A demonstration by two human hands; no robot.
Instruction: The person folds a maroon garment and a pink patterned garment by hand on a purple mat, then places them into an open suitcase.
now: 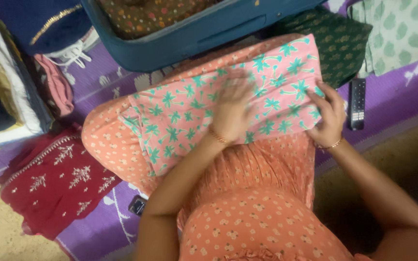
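A folded pink cloth (189, 111) with teal flower prints lies across my lap, over my orange dotted dress (257, 222). My left hand (232, 108) rests flat on the middle of the cloth, fingers spread and blurred. At the cloth's right edge, my right hand (329, 116) grips the folded corner between fingers and thumb. Both wrists wear thin gold bangles.
An open blue suitcase (189, 41) holding a brown dotted garment sits beyond my knees. A red embroidered cloth (56, 186) lies at left, stacked clothes (6, 87) at far left, a dark green cloth (339, 43) and black remote (357, 102) at right, all on a purple mat (97, 227).
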